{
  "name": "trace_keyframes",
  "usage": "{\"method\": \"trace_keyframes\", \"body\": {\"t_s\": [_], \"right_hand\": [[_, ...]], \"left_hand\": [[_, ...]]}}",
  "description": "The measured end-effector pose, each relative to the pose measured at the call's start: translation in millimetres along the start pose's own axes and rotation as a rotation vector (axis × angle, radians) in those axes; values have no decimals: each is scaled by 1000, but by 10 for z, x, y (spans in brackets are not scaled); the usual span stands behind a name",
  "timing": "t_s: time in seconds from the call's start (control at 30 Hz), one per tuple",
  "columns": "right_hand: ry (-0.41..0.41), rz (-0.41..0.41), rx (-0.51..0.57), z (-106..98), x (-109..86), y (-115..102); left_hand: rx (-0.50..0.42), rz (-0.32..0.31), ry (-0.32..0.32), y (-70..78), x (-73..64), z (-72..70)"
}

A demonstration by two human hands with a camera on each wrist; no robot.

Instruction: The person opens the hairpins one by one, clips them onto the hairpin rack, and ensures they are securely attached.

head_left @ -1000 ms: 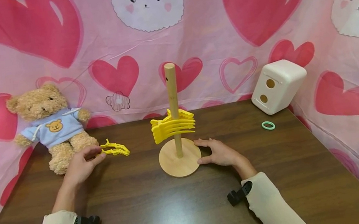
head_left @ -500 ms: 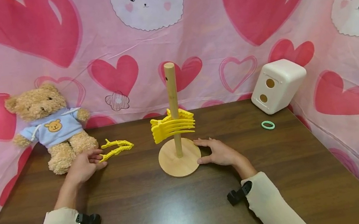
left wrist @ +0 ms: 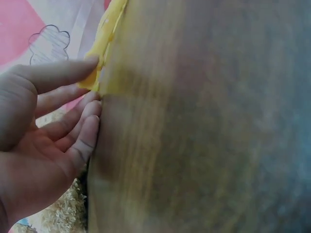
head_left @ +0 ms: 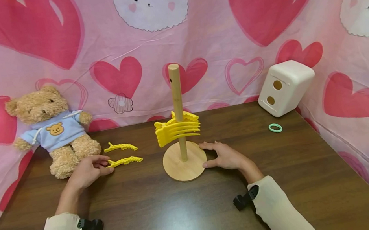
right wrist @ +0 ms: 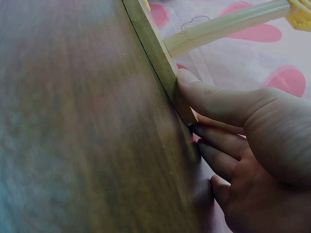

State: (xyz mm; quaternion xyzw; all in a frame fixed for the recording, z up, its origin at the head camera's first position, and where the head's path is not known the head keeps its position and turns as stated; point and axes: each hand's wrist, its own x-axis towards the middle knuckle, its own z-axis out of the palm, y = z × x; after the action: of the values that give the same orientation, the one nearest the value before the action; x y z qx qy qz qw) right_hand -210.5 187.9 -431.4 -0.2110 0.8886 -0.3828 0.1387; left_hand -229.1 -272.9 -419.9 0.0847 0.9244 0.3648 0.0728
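Two slim yellow alligator hair clips lie side by side left of centre in the head view. My left hand [head_left: 89,169] pinches the left end of the nearer clip [head_left: 125,161] between thumb and fingers, and the left wrist view shows the thumb on that clip [left wrist: 103,41]. The farther clip [head_left: 123,147] lies just behind it. My right hand [head_left: 224,156] holds the right rim of a wooden stand's round base [head_left: 174,168], thumb on the edge [right wrist: 158,53]. Several yellow clips [head_left: 177,131] are clipped around its upright post [head_left: 176,92].
A teddy bear [head_left: 55,128] in a blue top sits behind my left hand. At the back right stands a white box [head_left: 286,87] with two round holes, and a mint green ring [head_left: 275,128] lies before it. A pink heart-patterned cloth [head_left: 212,39] hangs behind the wooden table [head_left: 141,209].
The left hand has drawn the nearer clip toward the person and a little right. The two clips, converging at their right ends before, now lie apart and nearly parallel. The right hand stays put.
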Motion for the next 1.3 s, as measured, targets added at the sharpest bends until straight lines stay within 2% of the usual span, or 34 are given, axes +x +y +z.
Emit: {"method": "trace_keyframes", "body": {"t_s": [0.13,0.27,0.47,0.67,0.83,1.07,1.3], "right_hand": [[2,5,-5,1,7,4],[2,5,-10,4,11,11],[1,5,-6,3,15,14],[5,2,-4,0,3,10],[7,-15,-7,7,6,21],[9,-17,-6,9,5,23],[6,-13,-7,6,5,25]], "left_hand": [[20,30,-10,38,6,-2],[9,57,20,65,-6,2],[-53,66,120,112,-30,10],[-101,111,223,180,-43,20],[-146,121,295,294,-76,23],[-324,208,337,520,-96,28],[-369,251,371,692,-121,3]]}}
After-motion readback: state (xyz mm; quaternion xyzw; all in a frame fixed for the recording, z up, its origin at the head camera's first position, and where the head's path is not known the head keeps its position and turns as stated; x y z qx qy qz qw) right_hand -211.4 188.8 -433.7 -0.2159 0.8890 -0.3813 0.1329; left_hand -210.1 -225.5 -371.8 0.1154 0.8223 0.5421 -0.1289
